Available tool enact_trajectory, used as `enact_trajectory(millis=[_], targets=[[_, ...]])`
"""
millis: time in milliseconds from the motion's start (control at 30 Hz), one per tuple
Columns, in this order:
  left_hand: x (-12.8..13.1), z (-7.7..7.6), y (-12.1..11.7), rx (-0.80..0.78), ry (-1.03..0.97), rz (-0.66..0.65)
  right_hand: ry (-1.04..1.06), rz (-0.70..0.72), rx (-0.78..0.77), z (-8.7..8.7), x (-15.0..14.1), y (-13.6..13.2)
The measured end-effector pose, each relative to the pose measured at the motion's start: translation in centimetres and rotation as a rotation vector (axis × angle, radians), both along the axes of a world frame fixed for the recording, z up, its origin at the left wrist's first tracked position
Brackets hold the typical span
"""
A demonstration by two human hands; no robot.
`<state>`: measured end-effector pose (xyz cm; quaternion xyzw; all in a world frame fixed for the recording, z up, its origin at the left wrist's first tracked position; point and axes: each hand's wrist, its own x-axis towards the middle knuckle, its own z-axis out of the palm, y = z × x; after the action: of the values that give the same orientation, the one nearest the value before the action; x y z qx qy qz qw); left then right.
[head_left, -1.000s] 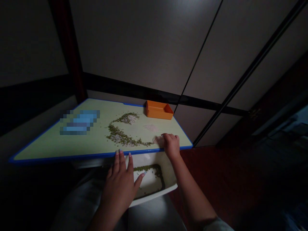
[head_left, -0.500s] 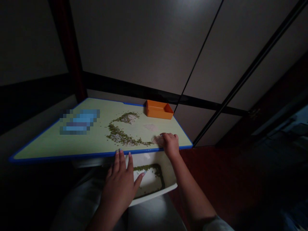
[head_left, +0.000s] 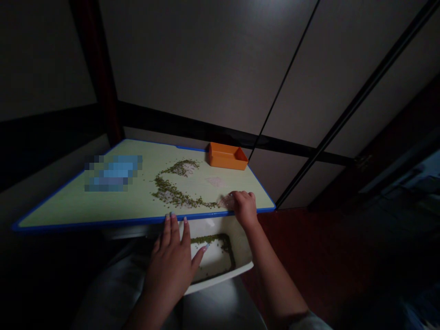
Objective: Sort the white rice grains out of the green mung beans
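My right hand (head_left: 245,208) is closed on a clear plastic piece (head_left: 226,200), which rests at the near right of the tabletop. Its exact kind is hard to make out. Against its left side ends a curved trail of small green beans (head_left: 172,195) with whitish grains mixed in. My left hand (head_left: 173,259) is open, fingers spread, with the fingertips at the table's blue front edge. Below that edge, a white basin (head_left: 242,238) holds more green beans along its inner corners; my left hand covers part of it.
An orange open box (head_left: 225,156) stands at the back right of the pale green table (head_left: 85,206). A pixelated blue item (head_left: 115,173) lies on the left. Behind the table rise cabinet panels (head_left: 206,68). A faint pinkish patch (head_left: 216,182) shows on the tabletop.
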<state>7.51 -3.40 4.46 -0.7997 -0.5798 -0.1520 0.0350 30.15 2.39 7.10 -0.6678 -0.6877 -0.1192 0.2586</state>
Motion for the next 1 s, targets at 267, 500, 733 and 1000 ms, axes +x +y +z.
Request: enact_trajectory(millis=[267,500,733,1000], targets=[[0.0,0.03,0.02,0.015,0.003,-0.002,0.002,0.028,-0.016,0.17,-0.07,-0.2],[-0.12,-0.07,-0.08,0.024,-0.002,-0.004,-0.002,0.078,-0.032,0.28,-0.15,-0.23],[-0.03,0.03,0.01,0.011,0.0,-0.002,0.005,0.136,-0.027,0.19,-0.01,-0.24],[-0.01,-0.04,0.0,0.007,-0.007,0.001,-0.02,0.151,-0.036,0.24,-0.05,-0.27]])
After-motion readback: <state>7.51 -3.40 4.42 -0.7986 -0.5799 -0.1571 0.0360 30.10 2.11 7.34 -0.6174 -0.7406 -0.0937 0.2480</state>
